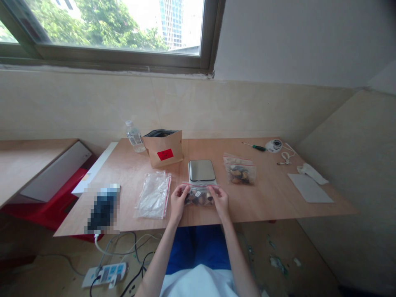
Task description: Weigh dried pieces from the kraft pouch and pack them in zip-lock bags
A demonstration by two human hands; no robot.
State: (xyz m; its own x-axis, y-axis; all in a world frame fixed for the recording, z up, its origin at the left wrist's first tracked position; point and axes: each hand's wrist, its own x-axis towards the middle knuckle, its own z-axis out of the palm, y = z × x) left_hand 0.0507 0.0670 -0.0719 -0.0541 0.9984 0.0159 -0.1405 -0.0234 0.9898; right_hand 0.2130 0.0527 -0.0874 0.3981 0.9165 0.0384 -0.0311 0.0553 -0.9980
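Between my hands is a clear zip-lock bag (199, 199) with brown and dark pieces inside, perhaps dried mushrooms, and a small white packet. My left hand (178, 202) pinches its upper left corner, thumb along the red seal. The upper right corner is held by my right hand (220, 199) in the same way. Just behind the bag sits a digital scale (202, 170) with a bare metal plate. Another filled zip-lock bag (240, 173) lies to the right. A stack of flat clear bags (153, 195) is left of my hands.
A brown paper pouch (163, 150) with a red label stands open at the back, beside a water bottle (135, 137). A blurred phone-like object (103, 209) lies left with a cable. Rightward are a screwdriver (258, 147), a white camera (274, 145) and a white sheet (309, 188).
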